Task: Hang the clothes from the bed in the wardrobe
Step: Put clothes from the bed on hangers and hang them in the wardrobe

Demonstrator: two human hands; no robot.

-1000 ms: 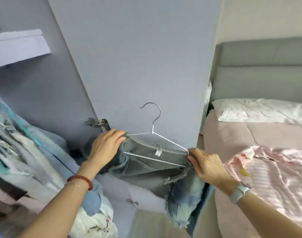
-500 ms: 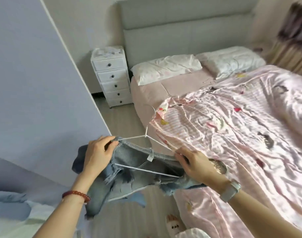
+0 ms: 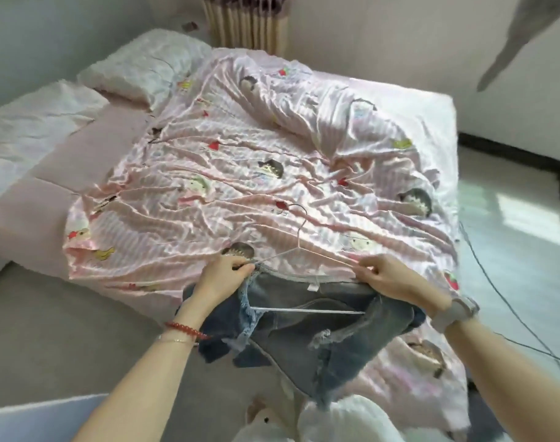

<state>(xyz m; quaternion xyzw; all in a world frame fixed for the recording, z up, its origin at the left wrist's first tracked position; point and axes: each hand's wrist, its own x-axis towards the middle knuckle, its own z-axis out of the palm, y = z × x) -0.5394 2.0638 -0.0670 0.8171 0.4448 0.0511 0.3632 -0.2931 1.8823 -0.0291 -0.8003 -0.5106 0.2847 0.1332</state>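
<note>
Head view looks down over both forearms toward the bed (image 3: pixel 65 167). Left hand (image 3: pixel 222 277) pinches the waistband of a pair of denim shorts (image 3: pixel 323 333) together with the left end of a thin white wire hanger (image 3: pixel 299 250), fingers curled tight on the cloth. Right hand (image 3: pixel 388 277) grips the opposite end of the waistband and the hanger's right shoulder the same way, thumb and fingers closed on them. Between the two hands the waistband is stretched flat, a small white label showing at its middle. The hanger's lower bar runs across the shorts just below the hands, and its hook rises away from them, lying against the rumpled pink striped quilt (image 3: pixel 240 173) that covers the bed beyond. The frayed legs of the shorts hang down beneath the hands, over the near edge of the bed. A red bead bracelet (image 3: pixel 184 328) sits on the left wrist, a pale watch (image 3: pixel 454 314) on the right. Far past the left hand lie two white pillows (image 3: pixel 39 122). Off beyond the right hand a dark cable (image 3: pixel 508 301) trails over the shiny floor.
</note>
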